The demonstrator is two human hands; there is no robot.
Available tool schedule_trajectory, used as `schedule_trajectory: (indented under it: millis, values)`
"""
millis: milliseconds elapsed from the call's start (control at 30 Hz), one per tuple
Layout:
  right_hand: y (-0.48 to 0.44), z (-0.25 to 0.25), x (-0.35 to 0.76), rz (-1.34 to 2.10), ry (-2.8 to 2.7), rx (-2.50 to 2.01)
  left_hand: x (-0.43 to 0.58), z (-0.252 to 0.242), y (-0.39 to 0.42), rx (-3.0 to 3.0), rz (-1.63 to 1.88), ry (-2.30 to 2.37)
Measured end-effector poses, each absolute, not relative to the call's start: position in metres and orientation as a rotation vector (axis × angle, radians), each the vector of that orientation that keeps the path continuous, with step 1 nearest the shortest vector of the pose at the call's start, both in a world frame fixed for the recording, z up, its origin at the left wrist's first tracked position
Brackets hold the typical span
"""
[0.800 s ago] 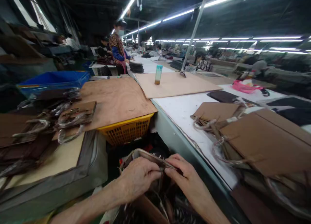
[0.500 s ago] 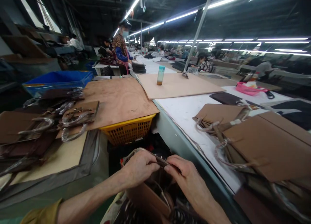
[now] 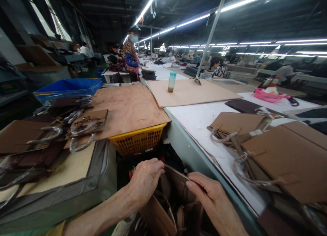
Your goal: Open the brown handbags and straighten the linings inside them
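Note:
A brown handbag [image 3: 157,214] with its mouth open upward is low in front of me, between the two work surfaces. My left hand [image 3: 146,178] pinches the far rim of the bag at its left end. Farther right along that same rim, my right hand [image 3: 208,191] grips the edge between thumb and fingers. The rim stretches between the hands, and the dark inside of the bag shows below it. The bag's lower part is out of sight.
Brown handbags [image 3: 286,157] with wrapped handles lie on the white table at right. More bags [image 3: 28,137] are piled at left. A yellow basket [image 3: 139,138] sits under a brown board [image 3: 127,106]. A bottle [image 3: 171,82] stands on another board. A co-worker [image 3: 131,55] stands beyond.
My hands have moved apart along the bag's rim, the right one shifting right. More of the bag's inside now shows. The whole view has shifted slightly.

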State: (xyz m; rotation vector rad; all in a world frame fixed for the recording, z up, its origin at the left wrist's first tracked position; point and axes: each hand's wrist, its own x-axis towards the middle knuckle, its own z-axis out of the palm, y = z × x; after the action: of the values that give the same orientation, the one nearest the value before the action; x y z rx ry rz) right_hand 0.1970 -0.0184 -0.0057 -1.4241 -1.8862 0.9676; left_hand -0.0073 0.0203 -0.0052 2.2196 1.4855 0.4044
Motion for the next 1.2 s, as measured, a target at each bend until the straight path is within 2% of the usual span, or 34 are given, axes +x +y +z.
schedule_trajectory:
  millis: [333,467,667,1200]
  values:
    - [-0.021,0.001,0.217,1.094,-1.831,-1.469,-0.004,-0.007,0.029,2.283,0.662,1.428]
    - [-0.020,0.000,0.219,1.094,-1.824,-1.480,-0.006,-0.009,0.039,2.182,0.626,1.281]
    - [-0.020,-0.001,0.222,1.072,-1.805,-1.511,-0.003,-0.010,0.045,2.039,0.610,1.376]
    - [-0.021,-0.003,0.223,1.050,-1.799,-1.495,0.003,-0.021,0.051,2.152,0.569,1.437]
